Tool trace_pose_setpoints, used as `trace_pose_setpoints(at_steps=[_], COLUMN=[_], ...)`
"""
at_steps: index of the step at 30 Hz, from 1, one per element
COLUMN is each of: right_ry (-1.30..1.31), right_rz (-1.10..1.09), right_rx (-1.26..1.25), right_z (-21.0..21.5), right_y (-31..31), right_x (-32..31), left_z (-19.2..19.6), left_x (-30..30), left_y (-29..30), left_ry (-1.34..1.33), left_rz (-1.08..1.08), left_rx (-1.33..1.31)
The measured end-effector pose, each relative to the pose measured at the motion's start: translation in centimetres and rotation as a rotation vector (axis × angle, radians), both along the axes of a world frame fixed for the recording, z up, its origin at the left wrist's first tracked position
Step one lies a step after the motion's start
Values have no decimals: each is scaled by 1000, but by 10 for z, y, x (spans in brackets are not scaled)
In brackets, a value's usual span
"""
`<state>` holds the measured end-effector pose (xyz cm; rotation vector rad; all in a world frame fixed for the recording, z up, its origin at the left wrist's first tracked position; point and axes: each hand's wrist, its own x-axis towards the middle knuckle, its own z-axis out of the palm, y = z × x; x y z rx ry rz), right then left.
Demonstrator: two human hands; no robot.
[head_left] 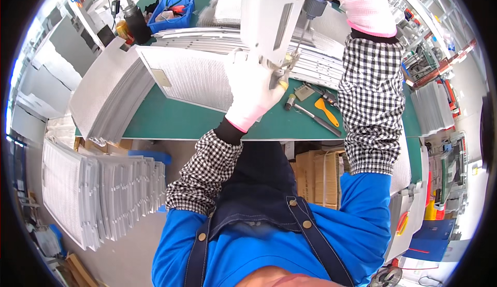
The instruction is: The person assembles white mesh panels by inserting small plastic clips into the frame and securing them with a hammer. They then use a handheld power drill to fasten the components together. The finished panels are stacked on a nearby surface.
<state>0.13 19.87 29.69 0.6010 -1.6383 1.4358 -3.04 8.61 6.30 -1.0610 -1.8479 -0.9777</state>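
My left hand (252, 87), in a white and pink glove, is closed at the lower end of a white box-shaped body (269, 15) with a long slot. Small metal pieces (282, 69) and a bit of yellow show at its fingertips; what it grips is unclear. Behind that hand, a silver framed mesh panel (189, 75) slants over the green table. At the upper right, my right hand (365, 2) wears a pink glove and is closed on a power drill (317, 3), its fingers partly hidden. The drill's long bit points down toward the left fingertips.
A hammer (316, 119) and a yellow-handled scraper (326, 112) lie on the green table (191, 121). Stacked strips (321, 62) sit behind. Curved sheets (111, 93) stand at left, framed panels (103, 194) below. A blue basket (173, 12) and dark bottle (135, 23) are farther back.
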Motion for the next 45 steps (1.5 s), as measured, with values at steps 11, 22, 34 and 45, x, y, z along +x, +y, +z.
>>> trace_pose_setpoints(at_steps=[11, 22, 34, 45], right_ry=[2, 254, 117, 123], right_rz=[85, -225, -120, -158], right_rx=[75, 392, 351, 323], right_z=[-1, -44, -64, -45], right_y=[-20, -3, -14, -3], right_x=[1, -15, -20, -1], left_z=[-16, -25, -6, -13], left_x=[-6, -11, 2, 15], left_y=[6, 4, -20, -57], left_ry=[-142, -189, 2, -380], left_rz=[-73, -179, -168, -366], left_rx=[30, 51, 99, -17])
